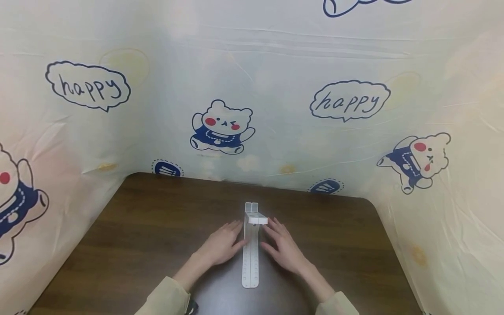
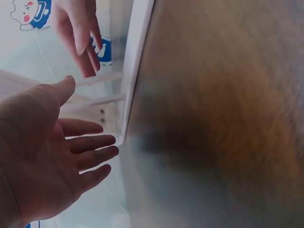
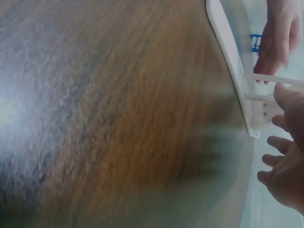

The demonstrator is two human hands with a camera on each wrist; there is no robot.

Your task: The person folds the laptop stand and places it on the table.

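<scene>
A narrow white plastic stand (image 1: 250,264), with a long flat base and a short raised top plate, sits on the brown table at the middle. My left hand (image 1: 221,243) is at its left side, fingers spread, with the thumb tip close to the base edge. On the other side, my right hand (image 1: 286,250) has its fingers extended near the raised part. Whether either hand touches the stand cannot be told. In the left wrist view, two thin struts rise from the stand's base (image 2: 136,50), between the two hands. The right wrist view has the same base (image 3: 228,45) beyond the wood.
The dark wooden table (image 1: 157,218) has rounded far corners. A pale curtain (image 1: 275,65) with printed bears and "happy" bubbles encloses it at the back and both sides. A small black object (image 1: 191,307) shows beside the left sleeve at the bottom edge.
</scene>
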